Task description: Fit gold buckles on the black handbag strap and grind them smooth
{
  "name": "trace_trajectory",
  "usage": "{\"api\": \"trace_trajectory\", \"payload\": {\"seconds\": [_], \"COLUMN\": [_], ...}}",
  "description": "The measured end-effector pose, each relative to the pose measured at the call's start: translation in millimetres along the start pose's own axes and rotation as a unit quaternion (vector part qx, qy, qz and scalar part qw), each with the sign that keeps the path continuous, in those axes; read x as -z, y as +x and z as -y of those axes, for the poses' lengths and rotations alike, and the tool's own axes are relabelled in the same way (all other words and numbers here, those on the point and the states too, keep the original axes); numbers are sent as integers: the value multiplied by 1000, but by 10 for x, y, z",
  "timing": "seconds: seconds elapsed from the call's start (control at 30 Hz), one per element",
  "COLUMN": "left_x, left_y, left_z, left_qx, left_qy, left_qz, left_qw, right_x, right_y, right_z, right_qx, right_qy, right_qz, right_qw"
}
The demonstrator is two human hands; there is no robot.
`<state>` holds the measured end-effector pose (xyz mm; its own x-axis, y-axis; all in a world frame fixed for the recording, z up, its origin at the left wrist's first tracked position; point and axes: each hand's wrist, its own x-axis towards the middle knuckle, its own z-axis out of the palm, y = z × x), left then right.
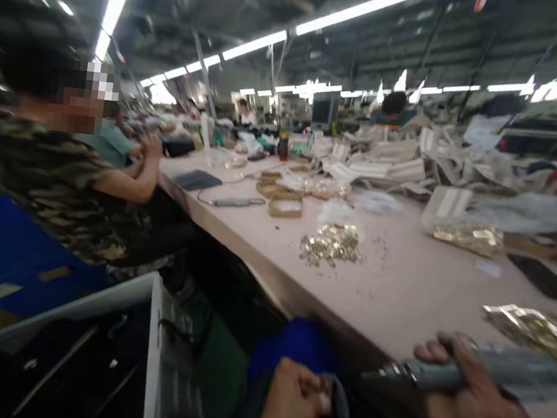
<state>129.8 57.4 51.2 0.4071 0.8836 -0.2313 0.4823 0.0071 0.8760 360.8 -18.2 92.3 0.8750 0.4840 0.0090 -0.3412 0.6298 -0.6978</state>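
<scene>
My right hand (474,409) is closed around a grey pen-shaped power tool (433,374) whose metal tip points left, at the near edge of the long pale table (399,296). My left hand (291,405) is closed in a fist on a piece of dark fabric (340,414) below the table edge. A blue cloth (300,346) lies just behind that hand. The picture is blurred by motion, so small details are unclear.
A heap of small gold metal parts (331,243) lies mid-table, with more gold pieces (534,329) near my right hand. Cardboard boxes (286,204), another grey tool (236,201) and piled fabric (404,163) sit farther back. A person in camouflage (60,184) sits at the left beside a white crate (162,350).
</scene>
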Motion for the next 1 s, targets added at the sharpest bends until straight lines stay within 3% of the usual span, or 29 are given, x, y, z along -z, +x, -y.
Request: {"api": "trace_trajectory", "payload": {"seconds": [0.07,0.23,0.5,1.0], "left_x": [-123,-147,-134,-176], "left_y": [-65,-57,-20,-13], "left_z": [102,156,94,146], "left_qx": [33,32,6,8], "left_qy": [-77,-169,-104,-91], "left_qz": [71,129,94,97], "left_qw": [994,977,990,991], "right_x": [-211,-533,-542,-521], "right_y": [-377,-734,-808,-814], "right_z": [43,-71,-261,-387], "right_qx": [59,94,114,129], "right_qy": [-38,-98,-116,-144], "right_qz": [-68,-37,2,12], "right_qw": [995,990,987,981]}}
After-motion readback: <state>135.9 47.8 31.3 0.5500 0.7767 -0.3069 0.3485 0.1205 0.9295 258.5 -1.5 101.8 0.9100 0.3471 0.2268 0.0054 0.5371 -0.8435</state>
